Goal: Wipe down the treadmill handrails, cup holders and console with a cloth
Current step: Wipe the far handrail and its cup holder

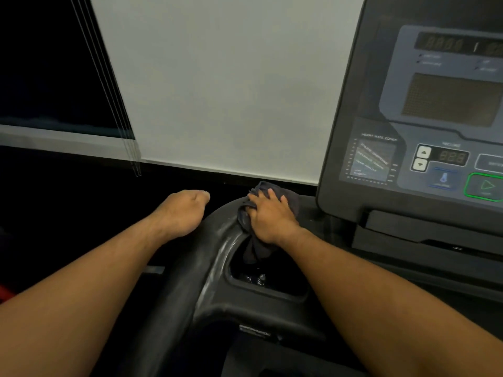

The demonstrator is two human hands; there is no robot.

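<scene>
Left grip (185,210): one, left of centre in the frame. Fingers loosely curled under, holding nothing that I can see. It sits just left of the handrail; I cannot tell whether it touches it.
Right grip (272,216): one, at centre frame. Fingers lie spread and fairly straight on top of the cloth, pressing it down. The thumb side is buried in the folds.
Cloth (257,247): one, dark, bunched. It is pinned under the right grip on the bend of the handrail, and a tail of it hangs into the cup holder.
Handrail (217,248): one in view, black, curving from bottom centre up to the cloth. Pale streaks along its inner edge.
Cup holder (272,292): one in view, a dark recess just below the right grip. Something glints at its bottom; I cannot identify it.
Console (343,104): one, filling the right of the frame, displays unlit.
Arrow buttons (423,158): two, stacked, lower right.
Green-ringed button (485,186): one, at the right edge, partly cut off.
Wall (217,91): pale, upper centre.
Window (40,63): one, dark, upper left.
Blind cords (109,91): a thin bundle across the window edge, too blurred to count.
</scene>
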